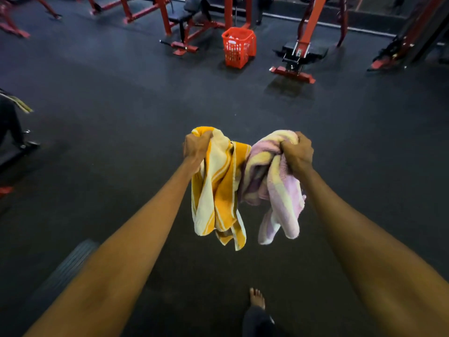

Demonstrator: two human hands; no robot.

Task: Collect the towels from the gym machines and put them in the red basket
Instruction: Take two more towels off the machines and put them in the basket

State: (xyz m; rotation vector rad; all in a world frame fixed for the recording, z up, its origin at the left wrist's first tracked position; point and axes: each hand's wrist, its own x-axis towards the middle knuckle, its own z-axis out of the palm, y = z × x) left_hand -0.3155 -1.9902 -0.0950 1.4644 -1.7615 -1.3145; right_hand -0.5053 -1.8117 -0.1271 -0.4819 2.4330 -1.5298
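Observation:
My left hand (pixel 196 147) is shut on an orange and cream striped towel (pixel 218 195) that hangs down from the fist. My right hand (pixel 297 153) is shut on a pink and pale yellow towel (pixel 274 188), bunched and dangling. Both arms reach forward over the dark floor, and the two towels touch in the middle. The red basket (pixel 239 48) stands on the floor far ahead, between two machines, with something white inside it.
Red and black gym machines line the far side: a bench (pixel 184 23) left of the basket and a sled machine (pixel 301 54) to its right. Another machine (pixel 14 132) sits at the left edge. A weight plate (pixel 70 261) lies low left. My bare foot (pixel 257 299) steps forward.

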